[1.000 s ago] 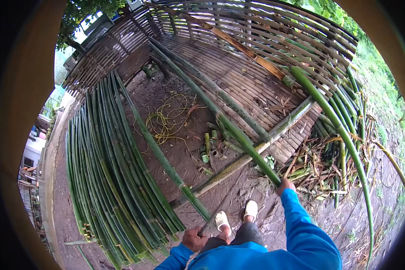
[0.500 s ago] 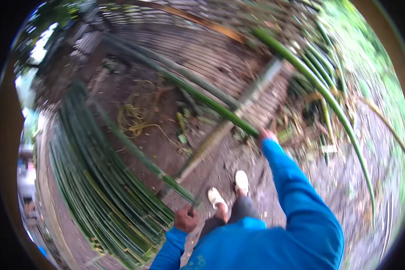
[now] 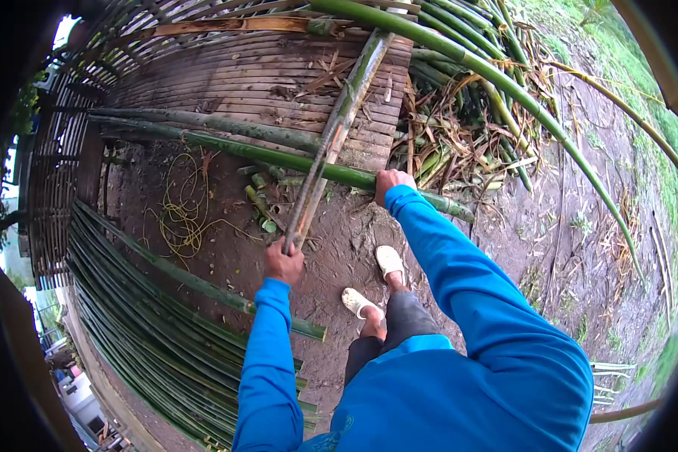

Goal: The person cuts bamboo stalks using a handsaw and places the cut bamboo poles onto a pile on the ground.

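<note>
My left hand is closed around the lower end of a long, thin, dark rod. The rod slants up and away, overlapping a pale beam with orange marks; I cannot tell if they touch. My right hand grips a green bamboo pole near its right end. That pole runs left across the beam, beside a duller bamboo pole.
Cut bamboo lengths lie in rows at lower left. Yellow cord is coiled on the dirt. A slatted bamboo platform stands ahead. A long curved bamboo pole and dry scraps are at right.
My left hand has moved up and forward, and the rod now reaches over the beam. My right hand stays on the bamboo pole, which now lies more level in view. The camera view has turned.
</note>
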`<state>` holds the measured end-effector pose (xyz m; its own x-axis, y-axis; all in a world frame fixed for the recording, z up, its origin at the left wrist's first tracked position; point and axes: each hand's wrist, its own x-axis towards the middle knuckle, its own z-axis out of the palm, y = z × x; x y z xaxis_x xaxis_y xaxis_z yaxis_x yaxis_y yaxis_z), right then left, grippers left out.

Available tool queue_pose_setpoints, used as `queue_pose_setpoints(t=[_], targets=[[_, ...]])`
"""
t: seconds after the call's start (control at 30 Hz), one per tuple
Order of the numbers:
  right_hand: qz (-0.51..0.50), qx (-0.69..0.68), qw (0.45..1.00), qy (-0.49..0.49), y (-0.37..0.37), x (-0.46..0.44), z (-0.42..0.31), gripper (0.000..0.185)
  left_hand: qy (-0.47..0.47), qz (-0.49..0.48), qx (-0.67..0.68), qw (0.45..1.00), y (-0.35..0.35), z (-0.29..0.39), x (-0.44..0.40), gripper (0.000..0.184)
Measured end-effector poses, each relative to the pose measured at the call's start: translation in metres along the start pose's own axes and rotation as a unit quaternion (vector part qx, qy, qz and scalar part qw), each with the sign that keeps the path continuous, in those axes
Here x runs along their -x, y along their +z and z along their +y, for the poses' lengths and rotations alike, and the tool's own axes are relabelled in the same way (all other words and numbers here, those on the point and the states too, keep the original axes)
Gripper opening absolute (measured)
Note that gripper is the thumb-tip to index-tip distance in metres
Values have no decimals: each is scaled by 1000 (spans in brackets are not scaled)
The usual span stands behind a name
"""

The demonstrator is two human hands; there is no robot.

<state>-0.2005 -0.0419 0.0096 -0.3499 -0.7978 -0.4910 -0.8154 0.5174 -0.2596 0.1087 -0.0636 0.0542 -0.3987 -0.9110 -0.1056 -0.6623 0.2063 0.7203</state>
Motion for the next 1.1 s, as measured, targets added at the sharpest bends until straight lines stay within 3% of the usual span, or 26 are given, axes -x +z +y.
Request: queue_pose_setpoints(t=[0.13, 0.23, 0.4, 0.53, 0.57, 0.67, 0.73, 0.9, 1.1], targets=[[-6, 2, 1000, 12, 0, 1, -2, 21, 5, 2, 20, 1000, 16, -21, -26, 12], [-17, 6, 1000, 16, -4, 1, -3, 21, -7, -13, 36, 999, 18, -34, -15, 5], [-32, 3, 999, 21, -7, -5, -3, 23, -16, -11, 20, 1000, -5, -33, 25, 20], [-35, 20, 999, 13, -5, -8, 1, 23, -70, 28, 72, 995, 5, -66, -2, 16], [3, 23, 1000, -9, 0, -6, 3, 23, -98, -1, 90, 991, 3, -69, 2, 11], [-14, 26, 1000, -2, 21, 7, 11, 25, -86, -16, 81, 993, -3, -20, 36, 7], [-77, 19, 997, 21, 33, 57, 21, 27, -105, -36, 31, 993, 1, -16, 83, 7], [-167, 58, 983, 54, 72, 153, 49, 35, -51, -80, 50, 994, 10, 11, 183, 7], [-104, -13, 994, 29, 81, 128, -7, 33, -38, -68, 38, 996, 21, 22, 194, 8]])
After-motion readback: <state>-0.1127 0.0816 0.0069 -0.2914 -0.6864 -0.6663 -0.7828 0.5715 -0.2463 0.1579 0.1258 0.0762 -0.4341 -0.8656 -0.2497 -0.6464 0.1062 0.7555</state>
